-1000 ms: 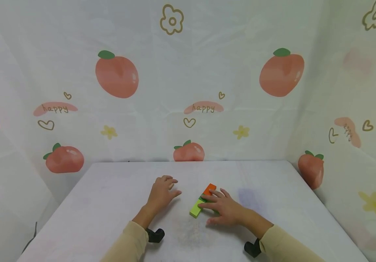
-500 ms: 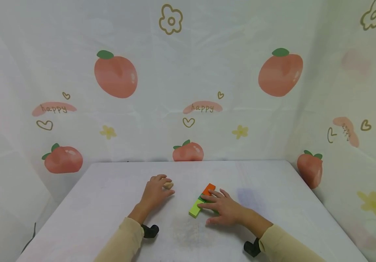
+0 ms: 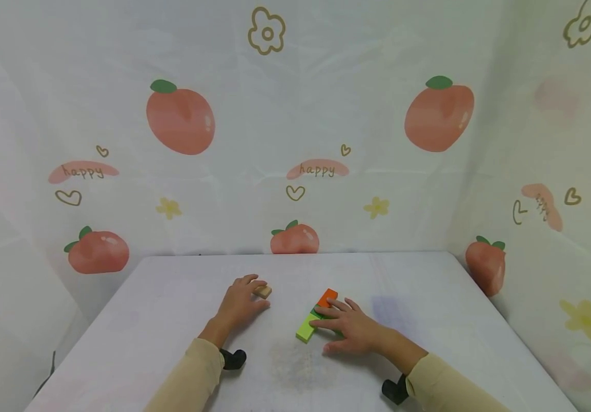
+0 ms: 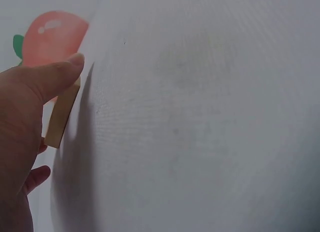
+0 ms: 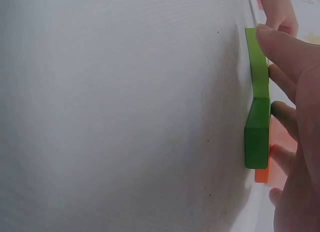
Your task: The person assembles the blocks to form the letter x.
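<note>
In the head view my left hand [image 3: 241, 300] is at left of centre, its fingers loosely extended around a small plain wooden block [image 3: 262, 292] on the table. In the left wrist view the thumb passes in front of that wooden block [image 4: 62, 117]. My right hand [image 3: 358, 332] spreads its fingers over a row of blocks, fingertips at their top faces. The row has a light green block [image 3: 306, 328] nearest me, a dark green block [image 5: 257, 134] mostly covered by the hand, and an orange block [image 3: 327, 297] at the far end.
The white table [image 3: 171, 320] has a greyish stain at the front middle and a bluish one on the right. A fruit-printed white cloth [image 3: 244, 114] hangs behind and at the sides. Black wrist mounts [image 3: 234, 359] stick out below both wrists.
My left hand has moved left with the wooden block, then drawn slightly away from it, and more of the block shows now. The right hand and the coloured row stay put.
</note>
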The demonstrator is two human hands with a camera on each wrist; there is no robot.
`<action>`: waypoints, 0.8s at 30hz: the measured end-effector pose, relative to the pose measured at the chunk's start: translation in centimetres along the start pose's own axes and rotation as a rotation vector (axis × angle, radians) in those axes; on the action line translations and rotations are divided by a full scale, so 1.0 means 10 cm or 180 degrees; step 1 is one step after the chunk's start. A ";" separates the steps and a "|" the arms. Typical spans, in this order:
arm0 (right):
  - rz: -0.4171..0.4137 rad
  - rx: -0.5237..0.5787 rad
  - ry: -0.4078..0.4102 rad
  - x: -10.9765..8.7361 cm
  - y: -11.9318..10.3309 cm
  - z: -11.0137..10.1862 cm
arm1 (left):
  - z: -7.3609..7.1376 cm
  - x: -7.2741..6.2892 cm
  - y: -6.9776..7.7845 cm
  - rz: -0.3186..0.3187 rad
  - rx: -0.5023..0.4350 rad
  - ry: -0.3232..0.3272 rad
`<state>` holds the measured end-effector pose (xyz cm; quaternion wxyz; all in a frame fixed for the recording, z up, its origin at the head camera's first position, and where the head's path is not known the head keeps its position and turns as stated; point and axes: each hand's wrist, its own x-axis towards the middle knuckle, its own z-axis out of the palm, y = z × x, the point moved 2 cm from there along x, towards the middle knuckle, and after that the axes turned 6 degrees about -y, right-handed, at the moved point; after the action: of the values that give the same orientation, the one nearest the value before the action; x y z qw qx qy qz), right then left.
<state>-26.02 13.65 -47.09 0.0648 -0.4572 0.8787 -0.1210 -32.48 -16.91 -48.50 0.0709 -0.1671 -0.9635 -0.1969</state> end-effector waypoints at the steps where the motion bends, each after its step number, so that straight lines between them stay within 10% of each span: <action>1: -0.0005 0.0006 0.0008 0.00 0.00 0.00 | 0.00 0.00 -0.01 -0.0007 0.0009 -0.0016; 24: 0.0147 0.0132 -0.0076 0.00 -0.01 0.01 | -0.06 0.04 0.00 0.0105 0.0286 -0.0528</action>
<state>-25.87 13.57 -47.13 0.0875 -0.4368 0.8855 -0.1322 -32.80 -16.98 -47.89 0.0016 -0.1953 -0.9710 -0.1379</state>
